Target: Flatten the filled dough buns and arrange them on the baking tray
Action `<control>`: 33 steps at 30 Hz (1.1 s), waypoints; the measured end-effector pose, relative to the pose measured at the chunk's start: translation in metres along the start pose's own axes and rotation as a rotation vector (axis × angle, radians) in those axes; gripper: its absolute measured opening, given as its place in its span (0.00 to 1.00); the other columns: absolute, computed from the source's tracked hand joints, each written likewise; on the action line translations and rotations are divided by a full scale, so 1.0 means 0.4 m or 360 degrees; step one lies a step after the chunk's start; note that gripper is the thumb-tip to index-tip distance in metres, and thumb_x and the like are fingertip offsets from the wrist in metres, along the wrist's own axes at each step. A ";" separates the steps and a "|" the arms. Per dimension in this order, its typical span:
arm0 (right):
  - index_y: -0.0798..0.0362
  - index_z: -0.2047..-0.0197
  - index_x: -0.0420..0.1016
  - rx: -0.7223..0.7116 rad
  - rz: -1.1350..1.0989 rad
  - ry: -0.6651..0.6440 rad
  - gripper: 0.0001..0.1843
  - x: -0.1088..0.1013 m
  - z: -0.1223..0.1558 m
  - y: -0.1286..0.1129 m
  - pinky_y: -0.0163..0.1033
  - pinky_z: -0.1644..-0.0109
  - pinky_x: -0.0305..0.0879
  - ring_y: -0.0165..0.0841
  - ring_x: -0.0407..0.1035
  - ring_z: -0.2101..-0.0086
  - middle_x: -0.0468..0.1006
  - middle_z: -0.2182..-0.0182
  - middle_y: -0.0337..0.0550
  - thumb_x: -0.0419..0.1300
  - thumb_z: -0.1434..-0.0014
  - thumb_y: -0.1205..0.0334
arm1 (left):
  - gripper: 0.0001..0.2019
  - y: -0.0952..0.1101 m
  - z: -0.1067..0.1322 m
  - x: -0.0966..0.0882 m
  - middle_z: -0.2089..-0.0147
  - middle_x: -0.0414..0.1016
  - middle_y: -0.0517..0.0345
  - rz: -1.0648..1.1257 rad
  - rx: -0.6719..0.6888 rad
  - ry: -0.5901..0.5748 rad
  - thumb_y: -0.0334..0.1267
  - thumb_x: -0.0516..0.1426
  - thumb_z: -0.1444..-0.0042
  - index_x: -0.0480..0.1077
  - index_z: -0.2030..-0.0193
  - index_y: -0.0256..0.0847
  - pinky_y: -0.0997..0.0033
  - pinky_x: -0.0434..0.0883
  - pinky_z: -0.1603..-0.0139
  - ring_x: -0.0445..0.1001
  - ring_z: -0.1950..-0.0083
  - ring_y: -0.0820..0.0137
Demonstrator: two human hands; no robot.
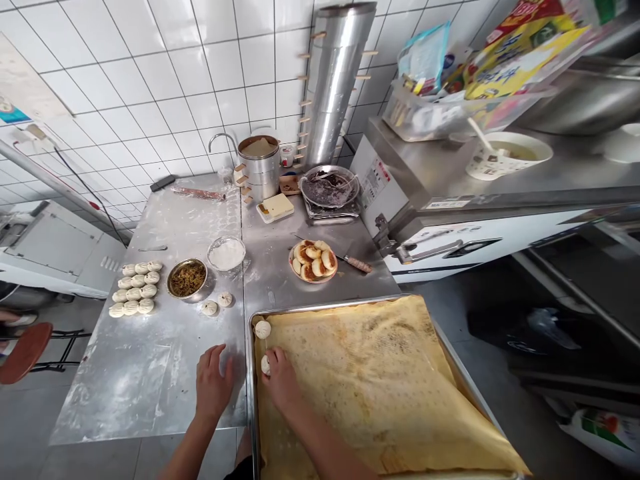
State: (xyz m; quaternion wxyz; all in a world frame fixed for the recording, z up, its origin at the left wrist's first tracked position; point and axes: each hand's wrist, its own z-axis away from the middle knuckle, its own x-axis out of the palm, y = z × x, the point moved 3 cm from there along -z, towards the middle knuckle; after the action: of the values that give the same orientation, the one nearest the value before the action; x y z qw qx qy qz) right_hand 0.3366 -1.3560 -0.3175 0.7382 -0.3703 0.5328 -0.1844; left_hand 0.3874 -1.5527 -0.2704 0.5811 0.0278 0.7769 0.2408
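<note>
The landmark here is the big baking tray [350,305], lined with a brownish perforated sheet [380,380] and set at the near right corner of the steel table [150,373].

Readable writing is scarce. The coloured packets [520,47] on the oven top far beyond the tray's right side carry large print, too blurred to read. The label [373,180] on the oven's [450,227] side and the poster [13,110] on the tiled wall, far left of the tray, are also illegible.

The right hand [283,383] lies just inside the tray's left rim, fingers curled narrowly around a small dough bun [265,365] that rests on the liner. A 2nd bun [263,329] sits in the tray's far left corner, just beyond the first. The left hand [214,385] lies flat on the table just left of the tray's rim, fingers loosely spread and holding nothing.

Beyond the tray's left corner are 2 loose buns [217,304], a metal bowl of dark filling [187,278], a bowl of flour [227,253], and about 11 raw buns in rows [135,288]. Straight beyond the tray's far rim stands a plate of browned buns [313,261] with a knife [350,261] beside it.

The liner's right 2 thirds lie bare. Left of the tray, the floured tabletop is open out to its left edge. The tray's right rim overhangs the table toward the dark floor.
</note>
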 end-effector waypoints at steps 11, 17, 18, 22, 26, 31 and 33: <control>0.55 0.32 0.66 -0.0070 0.0237 0.0192 0.30 -0.028 -0.037 -0.109 0.60 0.28 0.64 0.49 0.60 0.36 0.67 0.37 0.58 0.56 0.38 0.65 | 0.35 -0.128 -0.398 0.016 0.28 0.64 0.37 0.0018 -0.0107 -0.0141 0.33 0.57 0.41 0.57 0.26 0.37 0.46 0.65 0.27 0.63 0.27 0.49; 0.55 0.34 0.67 -0.0397 0.0175 0.0114 0.27 0.009 -0.308 -0.306 0.55 0.26 0.61 0.46 0.60 0.36 0.69 0.37 0.53 0.55 0.37 0.67 | 0.22 -0.174 -0.377 -0.030 0.41 0.73 0.43 0.0169 -0.0338 -0.0098 0.40 0.56 0.39 0.71 0.39 0.39 0.51 0.73 0.36 0.75 0.42 0.56; 0.56 0.33 0.66 -0.0444 0.0198 0.0069 0.29 0.028 -0.366 -0.332 0.55 0.25 0.60 0.47 0.58 0.35 0.68 0.35 0.53 0.56 0.37 0.68 | 0.23 -0.180 -0.337 -0.044 0.42 0.74 0.44 0.0275 -0.0468 -0.0061 0.44 0.56 0.39 0.70 0.38 0.39 0.50 0.73 0.36 0.76 0.42 0.56; 0.59 0.35 0.69 -0.0506 0.0259 -0.0120 0.31 0.097 -0.545 -0.386 0.58 0.31 0.65 0.49 0.61 0.37 0.68 0.37 0.60 0.52 0.40 0.78 | 0.25 -0.191 -0.120 -0.070 0.47 0.80 0.48 0.1113 -0.1114 -0.0200 0.53 0.58 0.41 0.71 0.41 0.43 0.52 0.79 0.45 0.80 0.49 0.57; 0.57 0.46 0.77 -0.0441 0.0204 -0.0181 0.21 0.075 -0.564 -0.362 0.52 0.38 0.69 0.40 0.67 0.48 0.71 0.46 0.53 0.59 0.43 0.74 | 0.28 -0.123 0.074 -0.086 0.43 0.76 0.48 0.1067 -0.0901 -0.0441 0.54 0.62 0.43 0.72 0.40 0.45 0.54 0.79 0.42 0.78 0.43 0.56; 0.49 0.45 0.75 -0.0209 -0.0081 -0.0025 0.22 -0.093 -0.343 -0.238 0.43 0.42 0.70 0.31 0.70 0.54 0.69 0.45 0.44 0.63 0.45 0.64 | 0.24 0.043 0.194 -0.033 0.38 0.74 0.52 0.0442 -0.0033 -0.0616 0.42 0.57 0.37 0.67 0.34 0.54 0.51 0.75 0.35 0.74 0.38 0.58; 0.49 0.45 0.74 -0.0120 -0.0184 0.0012 0.24 -0.156 -0.199 -0.160 0.43 0.40 0.69 0.33 0.71 0.51 0.72 0.48 0.42 0.63 0.47 0.65 | 0.23 0.091 0.218 0.017 0.40 0.77 0.50 0.0228 0.0252 -0.0634 0.37 0.58 0.39 0.69 0.36 0.49 0.47 0.74 0.37 0.74 0.40 0.54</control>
State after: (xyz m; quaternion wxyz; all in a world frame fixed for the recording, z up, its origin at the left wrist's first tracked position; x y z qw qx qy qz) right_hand 0.2481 -1.3844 -0.2418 0.7099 -0.4273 0.5199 -0.2078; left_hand 0.4564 -1.4888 -0.2798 0.7005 0.1754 0.6593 0.2094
